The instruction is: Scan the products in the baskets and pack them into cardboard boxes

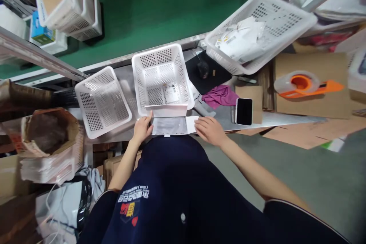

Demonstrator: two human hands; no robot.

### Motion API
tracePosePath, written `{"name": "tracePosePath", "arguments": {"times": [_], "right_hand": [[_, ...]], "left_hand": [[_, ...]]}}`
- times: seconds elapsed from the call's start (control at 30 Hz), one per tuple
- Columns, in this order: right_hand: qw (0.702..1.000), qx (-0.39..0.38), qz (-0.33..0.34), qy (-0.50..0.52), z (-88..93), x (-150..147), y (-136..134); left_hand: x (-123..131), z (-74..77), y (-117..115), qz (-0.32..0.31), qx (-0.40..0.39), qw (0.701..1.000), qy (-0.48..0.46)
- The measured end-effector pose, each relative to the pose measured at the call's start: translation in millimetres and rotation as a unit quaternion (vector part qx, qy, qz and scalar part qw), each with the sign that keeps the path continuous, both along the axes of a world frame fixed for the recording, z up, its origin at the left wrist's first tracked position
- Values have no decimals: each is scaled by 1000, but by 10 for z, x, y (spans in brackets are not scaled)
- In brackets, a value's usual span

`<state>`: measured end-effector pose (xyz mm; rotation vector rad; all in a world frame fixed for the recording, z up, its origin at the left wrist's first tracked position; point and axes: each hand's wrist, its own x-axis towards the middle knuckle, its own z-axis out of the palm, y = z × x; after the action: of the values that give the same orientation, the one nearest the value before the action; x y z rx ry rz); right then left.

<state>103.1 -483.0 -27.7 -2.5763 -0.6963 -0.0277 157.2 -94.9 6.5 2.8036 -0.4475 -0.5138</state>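
An open white box (169,125) with its lid flap up lies at the near edge of the metal worktable (220,116), a grey sheet or bag inside it. My left hand (142,126) grips its left end, thumb raised against the lid. My right hand (209,129) rests at the box's right end, fingers curled on the side flap. Just behind the box stands a white perforated basket (161,78) with a labelled item in its bottom.
A second white basket (101,101) sits to the left, a larger one (259,32) with white packets at the right. A phone (244,111), purple cloth (220,96), black mouse and pad (203,69), orange tape dispenser (307,84) on cardboard, and a green conveyor belt (160,7) lie beyond.
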Motion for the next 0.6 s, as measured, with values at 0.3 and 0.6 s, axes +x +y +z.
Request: {"name": "tracePosePath", "arguments": {"times": [0.3,0.6], "right_hand": [[983,-149,-30,100,428,186,1201],[968,-197,42,150,462,385,1383]], "left_hand": [[-363,-14,-399,119,9,993,2],[-472,-167,-646,127,-172,974,77]]}}
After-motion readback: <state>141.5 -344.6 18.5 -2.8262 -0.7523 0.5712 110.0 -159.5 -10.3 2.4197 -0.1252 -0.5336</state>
